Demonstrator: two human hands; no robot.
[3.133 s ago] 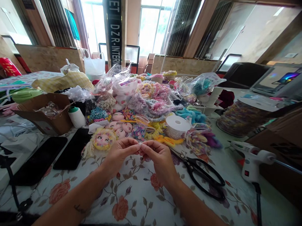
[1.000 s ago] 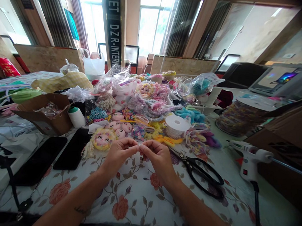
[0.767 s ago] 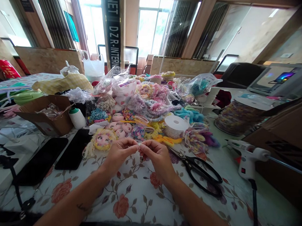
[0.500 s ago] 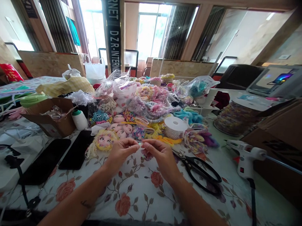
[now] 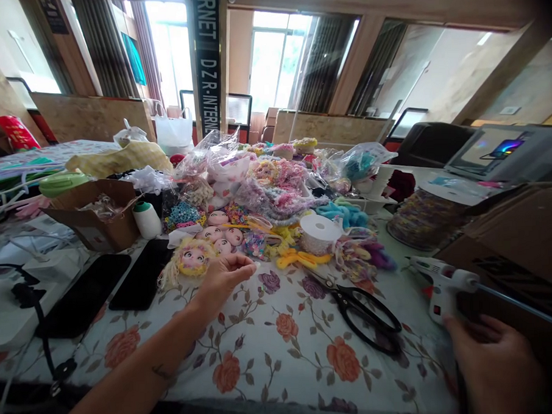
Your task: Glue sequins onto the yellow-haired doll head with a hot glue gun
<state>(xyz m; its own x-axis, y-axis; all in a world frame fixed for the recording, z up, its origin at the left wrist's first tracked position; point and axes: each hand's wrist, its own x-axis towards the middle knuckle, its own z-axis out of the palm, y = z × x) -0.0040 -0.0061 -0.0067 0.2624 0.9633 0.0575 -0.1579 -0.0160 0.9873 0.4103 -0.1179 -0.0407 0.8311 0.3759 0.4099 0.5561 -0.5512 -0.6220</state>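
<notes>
In the middle of the table, my left hand (image 5: 228, 276) is pinched, thumb against fingertips. Whatever sits in that pinch is too small to make out. To its left lies a doll head (image 5: 193, 258) with yellow yarn hair. At the far right my right hand (image 5: 490, 356), somewhat blurred, has thumb and fingers apart at the handle of a white glue gun (image 5: 446, 288). The gun stands with a clear glue stick out of its back; I see no firm grip on it. Black-handled scissors (image 5: 367, 316) lie between my two hands.
Yellow fuzzy strips (image 5: 303, 257), a white spool (image 5: 321, 232) and several bare doll faces (image 5: 220, 232) lie behind my left hand. Two phones (image 5: 83, 295) and an open cardboard box (image 5: 98, 224) are on the left. A large carton (image 5: 510, 245) borders the right side.
My right hand has left my left hand's fingertips and moved right to the glue gun. My left hand keeps its pinch in nearly the same spot.
</notes>
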